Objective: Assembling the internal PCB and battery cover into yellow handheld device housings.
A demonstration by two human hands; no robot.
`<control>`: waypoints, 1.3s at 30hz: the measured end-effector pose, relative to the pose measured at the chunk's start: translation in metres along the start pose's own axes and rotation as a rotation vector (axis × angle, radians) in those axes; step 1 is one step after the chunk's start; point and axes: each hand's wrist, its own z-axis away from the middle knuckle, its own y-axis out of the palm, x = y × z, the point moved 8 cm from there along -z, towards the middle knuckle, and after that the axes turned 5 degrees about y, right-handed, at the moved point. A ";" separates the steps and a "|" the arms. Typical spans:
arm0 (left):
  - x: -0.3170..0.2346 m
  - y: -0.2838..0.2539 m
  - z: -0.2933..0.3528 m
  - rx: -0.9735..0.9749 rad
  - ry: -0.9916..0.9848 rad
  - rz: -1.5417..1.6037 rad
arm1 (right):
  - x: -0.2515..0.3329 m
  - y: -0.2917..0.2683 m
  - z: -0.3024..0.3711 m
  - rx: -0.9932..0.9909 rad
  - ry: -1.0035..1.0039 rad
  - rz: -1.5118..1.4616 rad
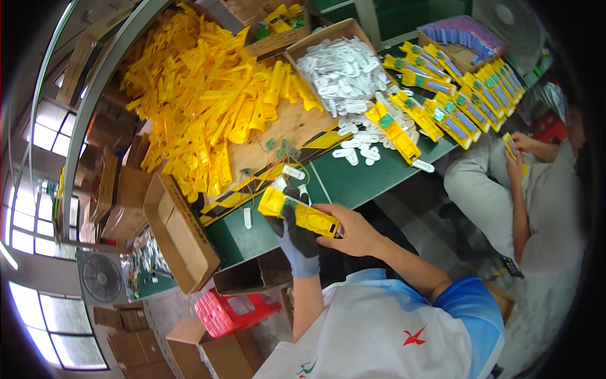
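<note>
gloved left hand (pixel 298 237) and bare right hand (pixel 353 232) curl around 1 long yellow casing (pixel 317 222) between them. its green board (pixel 290 203) shows beside the left hand; any lettering is too small to read.

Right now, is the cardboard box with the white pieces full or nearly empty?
It looks full: white pieces lie heaped inside the cardboard box, hiding its bottom.

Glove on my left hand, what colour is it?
The glove is dark grey and blue, best seen in the head view.
</note>
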 end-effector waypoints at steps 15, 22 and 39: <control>-0.004 0.001 -0.003 0.213 -0.028 0.015 | -0.015 -0.031 0.016 0.092 0.158 -0.058; -0.025 -0.014 -0.019 0.173 0.122 -0.166 | 0.001 -0.047 0.006 -0.011 -0.056 -0.110; 0.021 -0.056 -0.037 -0.097 -0.131 0.057 | -0.051 0.004 -0.026 0.164 0.249 -0.881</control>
